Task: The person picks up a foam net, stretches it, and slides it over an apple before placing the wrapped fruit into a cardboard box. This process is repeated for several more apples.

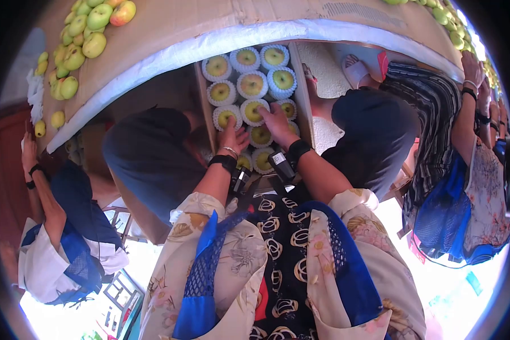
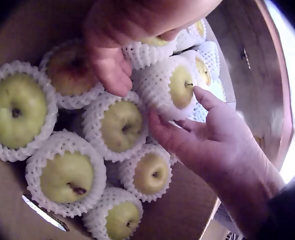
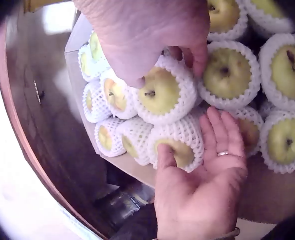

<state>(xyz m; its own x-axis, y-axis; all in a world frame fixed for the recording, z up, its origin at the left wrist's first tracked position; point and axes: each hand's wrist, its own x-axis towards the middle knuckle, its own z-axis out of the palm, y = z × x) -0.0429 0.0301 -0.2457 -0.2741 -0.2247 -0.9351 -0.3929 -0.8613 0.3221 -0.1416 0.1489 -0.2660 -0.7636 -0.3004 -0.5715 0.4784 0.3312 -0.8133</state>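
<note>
Apples in white foam nets fill a cardboard box [image 1: 304, 113]. My right hand [image 1: 278, 123] grips one netted apple [image 1: 251, 111], its thumb at the stem side and its fingers around the net; the same apple [image 2: 181, 89] tilts sideways in the left wrist view. My left hand [image 1: 233, 137] has its thumb on a neighbouring netted apple [image 1: 225, 119]. In the right wrist view, that left hand [image 3: 202, 185] shows its palm, with relaxed fingers beside the apple's net [image 3: 180, 150]. Both hands partly cover the apples under them.
The box lies between my knees, against the edge of a cardboard-covered table [image 1: 209, 25]. Loose apples [image 1: 76, 56] are heaped at the table's left, more [image 1: 453, 28] at the right. People sit on both sides, their hands at the table edge. A sandalled foot [image 1: 355, 71] shows beyond my right knee.
</note>
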